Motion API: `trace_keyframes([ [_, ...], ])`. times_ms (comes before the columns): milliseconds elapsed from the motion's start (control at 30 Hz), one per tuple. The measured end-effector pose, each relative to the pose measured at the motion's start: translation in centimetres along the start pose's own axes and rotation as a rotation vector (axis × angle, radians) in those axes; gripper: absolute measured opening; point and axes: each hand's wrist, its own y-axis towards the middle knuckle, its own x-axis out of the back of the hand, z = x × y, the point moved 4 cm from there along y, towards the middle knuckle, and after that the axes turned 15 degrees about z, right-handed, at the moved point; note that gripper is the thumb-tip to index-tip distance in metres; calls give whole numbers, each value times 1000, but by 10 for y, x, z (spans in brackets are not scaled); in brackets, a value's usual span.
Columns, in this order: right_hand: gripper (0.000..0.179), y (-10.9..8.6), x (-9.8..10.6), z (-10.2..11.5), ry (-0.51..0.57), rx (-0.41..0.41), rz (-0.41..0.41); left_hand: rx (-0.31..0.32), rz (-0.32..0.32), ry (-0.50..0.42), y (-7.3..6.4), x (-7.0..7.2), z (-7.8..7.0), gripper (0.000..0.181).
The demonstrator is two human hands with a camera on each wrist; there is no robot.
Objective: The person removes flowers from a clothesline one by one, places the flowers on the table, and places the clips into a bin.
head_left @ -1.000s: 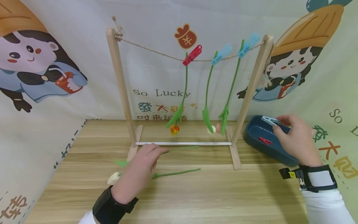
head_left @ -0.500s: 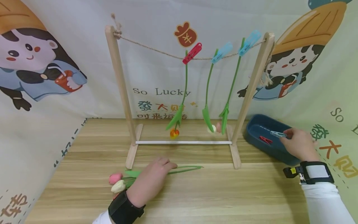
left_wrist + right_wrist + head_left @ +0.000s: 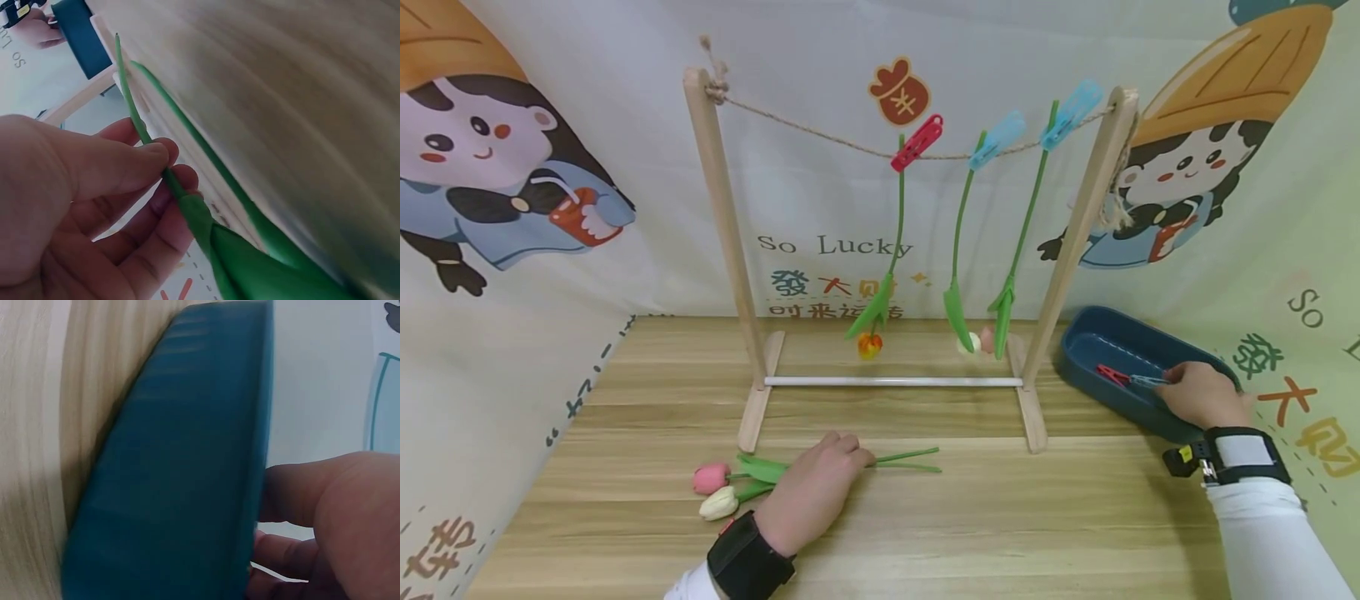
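My left hand point(image 3: 820, 487) pinches the green stem point(image 3: 128, 94) of a pink tulip point(image 3: 711, 478) between thumb and fingers, low over the table. A white tulip point(image 3: 719, 503) lies beside it, its stem point(image 3: 200, 140) alongside the held one. Something red shows by my left wrist, mostly hidden. At the right, my right hand point(image 3: 1206, 396) reaches into a dark blue box point(image 3: 1086, 396) and holds the end of a light blue clothespin point(image 3: 1148, 381). A red clothespin point(image 3: 1112, 374) lies in the box by its tip. The box wall point(image 3: 169, 462) hides the fingertips in the right wrist view.
A wooden rack point(image 3: 722, 208) stands mid-table with a sagging twine line point(image 3: 820, 136). A red clothespin point(image 3: 917, 143) and two blue ones hold three tulips upside down; one bloom is orange point(image 3: 869, 346). A white bar point(image 3: 891, 382) joins the rack's feet. Printed cloth hangs behind.
My left hand has moved right and nearer me, bringing the pink tulip beside the white one. My right hand has lowered the blue clothespin deeper into the box, towards the red one.
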Motion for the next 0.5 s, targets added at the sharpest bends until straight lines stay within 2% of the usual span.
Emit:
trace_keyframes([
  [267, 43, 7, -7, -7, -5, -63, 61, 14, 5, 6, 1, -8, 5, 26],
  [500, 37, 10, -10, -7, -11, -74, 90, 27, -18, 16, -1, -9, 8, 25],
])
